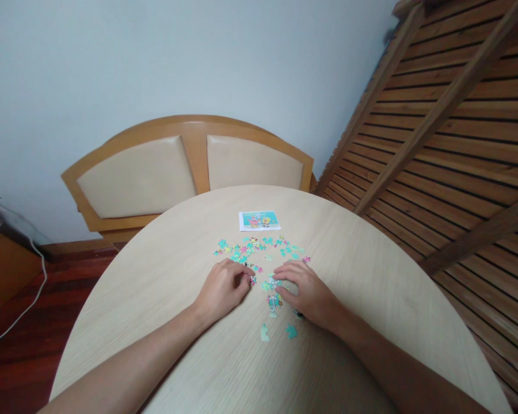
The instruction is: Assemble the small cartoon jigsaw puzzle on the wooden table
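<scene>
Just left of the middle of the table, my left hand (225, 287) is closed, its thumb and forefinger bent around a small pink-and-white puzzle piece (253, 280). My right hand (306, 290) has its fingers apart and curves over a joined patch of puzzle pieces (273, 300) with a pale figure on it. The fingertips are close to the top of that patch; whether they touch it I cannot tell. Loose puzzle pieces (254, 246), mostly turquoise with some pink and yellow, lie scattered beyond both hands. Another dark piece is partly hidden under my right palm.
A picture card (259, 221) with cartoon figures lies beyond the pieces on the round wooden table (164, 253). Nearer to me are a pale green piece (265, 332) and a teal piece (291, 331). A padded headboard (194, 167) and slatted wood (449, 115) stand behind.
</scene>
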`<act>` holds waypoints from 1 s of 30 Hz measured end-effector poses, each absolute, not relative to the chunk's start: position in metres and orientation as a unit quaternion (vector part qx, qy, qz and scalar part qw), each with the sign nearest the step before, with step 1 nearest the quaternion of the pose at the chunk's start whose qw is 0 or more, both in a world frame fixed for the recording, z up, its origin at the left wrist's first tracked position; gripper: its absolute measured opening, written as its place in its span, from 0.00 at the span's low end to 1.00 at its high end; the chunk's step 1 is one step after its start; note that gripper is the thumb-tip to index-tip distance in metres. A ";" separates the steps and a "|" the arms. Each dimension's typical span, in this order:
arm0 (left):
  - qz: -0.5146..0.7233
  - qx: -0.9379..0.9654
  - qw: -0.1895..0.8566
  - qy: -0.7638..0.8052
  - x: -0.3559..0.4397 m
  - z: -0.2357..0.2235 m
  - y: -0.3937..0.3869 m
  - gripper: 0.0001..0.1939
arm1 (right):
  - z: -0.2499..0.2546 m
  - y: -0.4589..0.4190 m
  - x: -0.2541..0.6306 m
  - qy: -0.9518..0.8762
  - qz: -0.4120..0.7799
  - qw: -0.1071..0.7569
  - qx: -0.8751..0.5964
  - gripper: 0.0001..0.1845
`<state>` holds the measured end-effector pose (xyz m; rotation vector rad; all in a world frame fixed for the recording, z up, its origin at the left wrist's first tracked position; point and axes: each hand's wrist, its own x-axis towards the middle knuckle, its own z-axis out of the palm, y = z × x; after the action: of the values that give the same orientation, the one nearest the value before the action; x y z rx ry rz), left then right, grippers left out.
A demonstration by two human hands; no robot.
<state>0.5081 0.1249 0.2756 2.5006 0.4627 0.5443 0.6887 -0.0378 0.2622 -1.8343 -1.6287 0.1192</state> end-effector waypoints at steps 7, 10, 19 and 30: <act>0.200 0.925 0.276 0.169 0.508 0.274 0.125 0.11 | 0.264 -0.038 0.688 -0.629 0.044 0.336 -0.699 0.09; 0.200 0.924 0.277 0.171 0.507 0.274 0.125 0.11 | 0.264 -0.039 0.687 -0.617 0.048 0.340 -0.708 0.12; 0.208 0.923 0.276 0.171 0.507 0.276 0.124 0.12 | 0.265 -0.040 0.686 -0.598 0.058 0.340 -0.723 0.16; 0.205 0.921 0.284 0.170 0.508 0.276 0.124 0.11 | 0.266 -0.040 0.685 -0.605 0.057 0.337 -0.720 0.16</act>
<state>0.5075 0.1244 0.2763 2.4648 0.4538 0.5484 0.6852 -0.0402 0.2663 -1.8755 -1.5758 0.1478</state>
